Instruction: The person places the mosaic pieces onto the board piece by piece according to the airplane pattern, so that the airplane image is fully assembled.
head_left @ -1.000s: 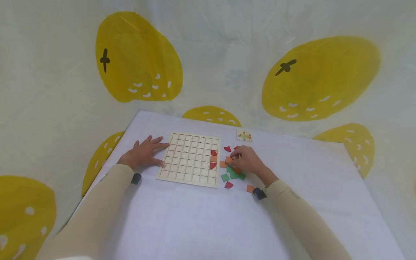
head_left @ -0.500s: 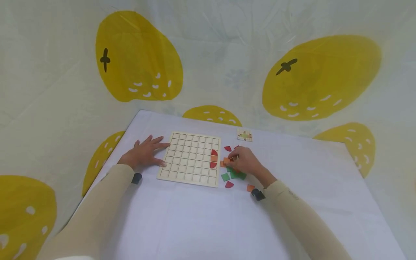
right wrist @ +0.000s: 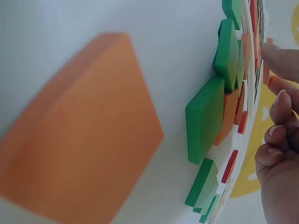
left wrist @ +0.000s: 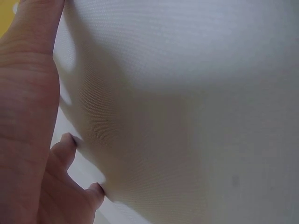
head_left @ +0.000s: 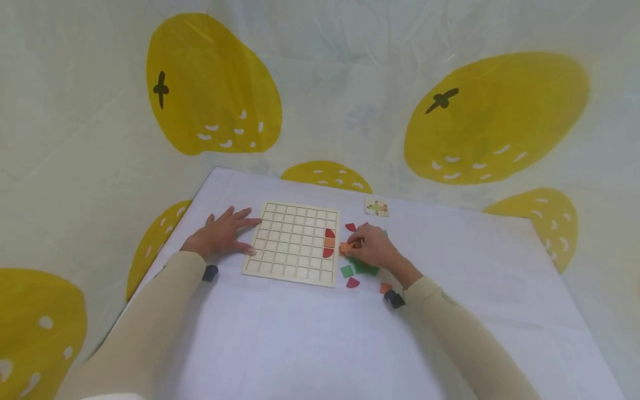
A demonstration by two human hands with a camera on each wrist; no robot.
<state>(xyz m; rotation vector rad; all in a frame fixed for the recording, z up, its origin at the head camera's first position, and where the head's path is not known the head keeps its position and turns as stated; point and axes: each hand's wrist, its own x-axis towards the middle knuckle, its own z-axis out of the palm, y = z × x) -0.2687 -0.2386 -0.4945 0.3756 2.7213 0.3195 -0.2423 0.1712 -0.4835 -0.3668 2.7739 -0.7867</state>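
My left hand (head_left: pixel 220 233) lies spread on the white cloth, with an index fingertip and thumb touching the left edge of the wooden grid board (head_left: pixel 287 282). In the board's right column sit two red quarter-round tiles and, between them, an orange square tile (head_left: pixel 329 243). Just right of the board, my right hand (head_left: pixel 376 247) pinches another orange square tile (right wrist: pixel 267 63) between thumb and index finger, its other fingers curled. Beneath that hand lie several green tiles (right wrist: pixel 205 122), partly hidden in the head view. The left wrist view shows only the hand (left wrist: pixel 70 186) and cloth.
A small pattern card (head_left: pixel 376 206) lies behind the right hand, near the table's far edge. Loose red tiles (head_left: pixel 352 283) and an orange tile (head_left: pixel 385 288) are scattered around the green pile. A fruit-patterned curtain (head_left: pixel 330 100) hangs behind the table.
My right hand has shifted slightly left toward the board with the pinched orange tile. A green tile behind that hand has come into view. My left hand has stayed in place.
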